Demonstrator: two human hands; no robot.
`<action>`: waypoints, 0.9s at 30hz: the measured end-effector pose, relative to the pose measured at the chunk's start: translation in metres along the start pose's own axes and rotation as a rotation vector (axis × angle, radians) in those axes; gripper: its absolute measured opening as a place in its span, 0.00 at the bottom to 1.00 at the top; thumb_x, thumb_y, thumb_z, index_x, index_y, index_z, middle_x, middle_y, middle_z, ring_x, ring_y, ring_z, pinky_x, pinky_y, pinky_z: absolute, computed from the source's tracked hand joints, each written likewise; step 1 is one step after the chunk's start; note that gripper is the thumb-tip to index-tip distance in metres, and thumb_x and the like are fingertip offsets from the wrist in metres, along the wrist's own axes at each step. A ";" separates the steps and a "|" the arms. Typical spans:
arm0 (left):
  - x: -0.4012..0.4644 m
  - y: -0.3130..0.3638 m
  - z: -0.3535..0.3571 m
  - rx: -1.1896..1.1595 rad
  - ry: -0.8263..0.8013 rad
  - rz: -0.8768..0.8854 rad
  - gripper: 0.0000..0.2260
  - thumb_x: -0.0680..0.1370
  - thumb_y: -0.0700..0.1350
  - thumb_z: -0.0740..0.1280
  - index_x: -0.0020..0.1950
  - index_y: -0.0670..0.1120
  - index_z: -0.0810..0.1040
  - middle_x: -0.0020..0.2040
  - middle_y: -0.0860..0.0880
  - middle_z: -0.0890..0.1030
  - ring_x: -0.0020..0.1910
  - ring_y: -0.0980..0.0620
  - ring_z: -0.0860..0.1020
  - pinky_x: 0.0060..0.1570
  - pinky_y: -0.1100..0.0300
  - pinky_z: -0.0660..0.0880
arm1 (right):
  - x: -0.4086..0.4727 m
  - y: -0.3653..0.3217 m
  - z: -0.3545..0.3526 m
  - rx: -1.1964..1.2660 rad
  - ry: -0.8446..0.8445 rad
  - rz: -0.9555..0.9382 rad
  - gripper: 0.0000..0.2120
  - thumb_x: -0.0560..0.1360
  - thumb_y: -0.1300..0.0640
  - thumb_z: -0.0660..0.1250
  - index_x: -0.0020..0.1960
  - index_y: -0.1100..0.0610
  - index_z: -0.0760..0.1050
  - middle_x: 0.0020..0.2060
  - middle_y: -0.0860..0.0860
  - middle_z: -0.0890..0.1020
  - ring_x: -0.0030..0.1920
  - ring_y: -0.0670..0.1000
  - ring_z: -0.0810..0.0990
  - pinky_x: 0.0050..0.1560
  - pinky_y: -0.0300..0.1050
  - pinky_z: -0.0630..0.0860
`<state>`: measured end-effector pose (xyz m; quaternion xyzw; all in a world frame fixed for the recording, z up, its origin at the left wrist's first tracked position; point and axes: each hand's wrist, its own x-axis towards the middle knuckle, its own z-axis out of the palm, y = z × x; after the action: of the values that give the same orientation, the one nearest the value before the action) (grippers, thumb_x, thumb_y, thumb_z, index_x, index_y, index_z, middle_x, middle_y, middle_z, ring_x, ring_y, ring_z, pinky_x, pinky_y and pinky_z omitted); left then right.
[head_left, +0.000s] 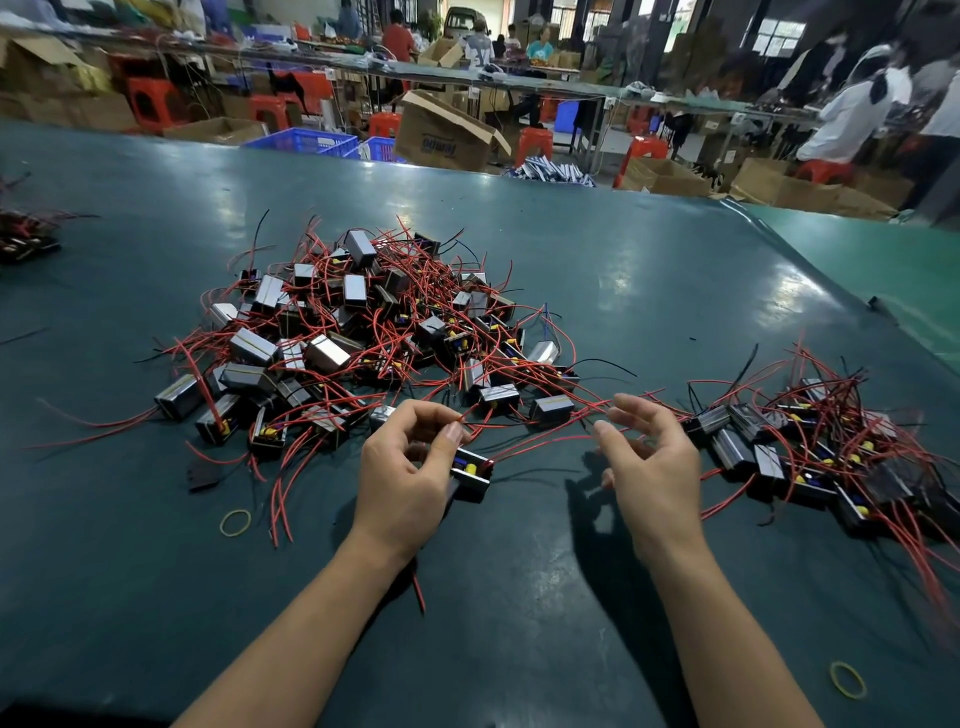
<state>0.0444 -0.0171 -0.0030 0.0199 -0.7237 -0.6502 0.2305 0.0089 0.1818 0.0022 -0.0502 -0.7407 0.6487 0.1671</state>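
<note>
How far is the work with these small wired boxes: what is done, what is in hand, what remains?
Seemingly done: a smaller group lies at the right. In hand: the left hand holds one box and pinches its red wire; the right hand hovers, fingers loose, beside the wires. Left: the big tangled pile in the middle, clearly the larger share.

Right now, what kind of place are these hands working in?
Probably a factory assembly workshop: a pile of wired black modules lies on the long green table, the left hand holds one module, and cardboard boxes and red stools stand behind.
</note>
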 end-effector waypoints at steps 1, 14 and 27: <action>0.000 0.000 0.000 -0.001 0.006 -0.003 0.02 0.73 0.46 0.67 0.44 0.51 0.79 0.40 0.51 0.83 0.41 0.48 0.82 0.43 0.50 0.79 | 0.001 0.001 -0.001 -0.030 0.018 0.003 0.10 0.76 0.58 0.70 0.53 0.46 0.76 0.49 0.47 0.81 0.39 0.50 0.80 0.42 0.50 0.79; 0.001 0.001 0.001 -0.022 0.023 -0.043 0.07 0.77 0.35 0.68 0.45 0.47 0.79 0.41 0.48 0.84 0.41 0.51 0.83 0.43 0.59 0.79 | -0.005 -0.012 -0.004 0.213 -0.192 0.036 0.06 0.79 0.59 0.66 0.46 0.58 0.80 0.38 0.53 0.84 0.32 0.51 0.82 0.22 0.39 0.72; 0.007 0.005 -0.005 -0.320 -0.157 -0.247 0.07 0.77 0.31 0.63 0.44 0.40 0.77 0.49 0.43 0.85 0.51 0.45 0.83 0.44 0.56 0.75 | -0.004 -0.013 -0.005 0.260 -0.097 0.065 0.07 0.79 0.60 0.65 0.44 0.57 0.80 0.36 0.52 0.84 0.30 0.50 0.81 0.22 0.39 0.72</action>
<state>0.0412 -0.0234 0.0047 0.0210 -0.6189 -0.7797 0.0923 0.0157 0.1831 0.0152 -0.0207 -0.6556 0.7461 0.1149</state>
